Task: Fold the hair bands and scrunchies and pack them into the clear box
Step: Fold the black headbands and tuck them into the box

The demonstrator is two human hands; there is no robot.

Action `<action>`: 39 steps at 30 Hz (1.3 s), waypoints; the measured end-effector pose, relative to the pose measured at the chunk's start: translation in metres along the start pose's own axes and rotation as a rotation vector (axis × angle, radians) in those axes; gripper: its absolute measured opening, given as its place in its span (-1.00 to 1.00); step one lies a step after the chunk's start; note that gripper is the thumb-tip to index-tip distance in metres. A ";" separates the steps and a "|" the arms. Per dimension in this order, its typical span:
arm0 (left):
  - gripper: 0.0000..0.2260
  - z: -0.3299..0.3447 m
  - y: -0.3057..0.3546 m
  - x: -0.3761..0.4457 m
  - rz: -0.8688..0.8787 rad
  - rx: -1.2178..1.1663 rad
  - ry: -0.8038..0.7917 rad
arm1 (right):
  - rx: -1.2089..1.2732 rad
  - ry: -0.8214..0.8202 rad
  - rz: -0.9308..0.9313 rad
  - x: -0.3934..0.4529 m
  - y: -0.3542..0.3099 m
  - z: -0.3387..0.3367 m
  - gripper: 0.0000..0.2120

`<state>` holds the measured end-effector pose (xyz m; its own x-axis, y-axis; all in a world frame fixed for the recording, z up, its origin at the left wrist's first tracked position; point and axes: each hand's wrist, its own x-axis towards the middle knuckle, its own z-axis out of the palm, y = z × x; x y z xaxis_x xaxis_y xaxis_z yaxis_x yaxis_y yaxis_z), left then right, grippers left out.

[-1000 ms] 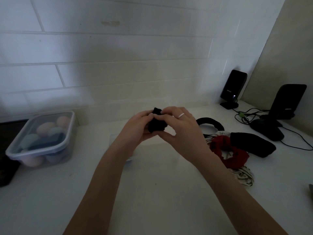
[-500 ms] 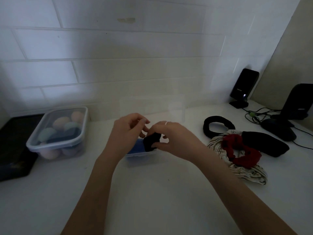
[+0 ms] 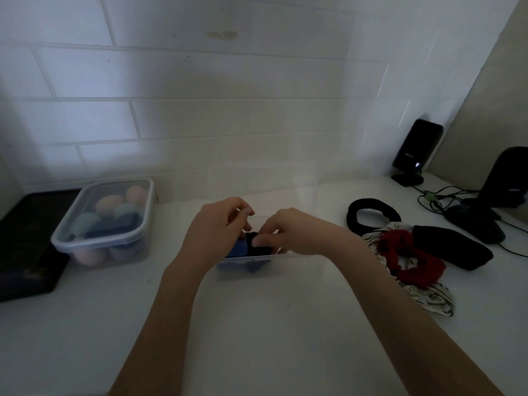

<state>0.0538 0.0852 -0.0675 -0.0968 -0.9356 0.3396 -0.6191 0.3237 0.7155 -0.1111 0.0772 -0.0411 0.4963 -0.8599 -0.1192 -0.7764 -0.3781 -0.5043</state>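
Both hands have dropped since a second ago: back then I had the black band up in the air between them, now it's down in the clear box (image 3: pixel 243 262) with my fingers on top of it.

Going big to small: white counter (image 3: pixel 257 338) under everything, tiled wall (image 3: pixel 200 110) behind. Off to the left sits a lidded tub (image 3: pixel 104 221) of pastel sponges, with a dark tray (image 3: pixel 25 247) beside it. On the right there's the pile not yet packed: a striped scrunchie (image 3: pixel 428 295) at the bottom, a red scrunchie (image 3: pixel 411 258) lying on it, a flat black band (image 3: pixel 454 247) touching those, and a black loop band (image 3: pixel 371 215) just behind. Further right are a small speaker (image 3: pixel 417 150), a dark stand (image 3: pixel 508 178) and some cables (image 3: pixel 437 198).

The clear box is dead centre, its open lid barely visible standing up behind my hands. Inside, a blue band (image 3: pixel 237 248) is at the left, and the folded black band (image 3: pixel 257 247) is right beside it, touching.

My left hand (image 3: pixel 217 227) hovers over the box's left part, fingers curled; can't tell if they actually grip anything. My right hand (image 3: pixel 288 232) has its fingers bent down onto the black band, pinching it.
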 end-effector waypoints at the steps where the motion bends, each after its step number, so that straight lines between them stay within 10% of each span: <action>1: -0.84 0.000 0.000 0.000 0.001 0.019 -0.009 | 0.063 0.019 0.016 -0.001 0.003 -0.001 -0.79; 39: -0.81 0.008 -0.002 0.004 -0.016 0.412 -0.181 | -0.129 0.054 0.219 0.020 -0.006 0.017 -0.84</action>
<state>0.0484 0.0796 -0.0718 -0.1971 -0.9613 0.1923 -0.8767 0.2606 0.4043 -0.0901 0.0677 -0.0547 0.2922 -0.9418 -0.1663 -0.9079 -0.2185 -0.3578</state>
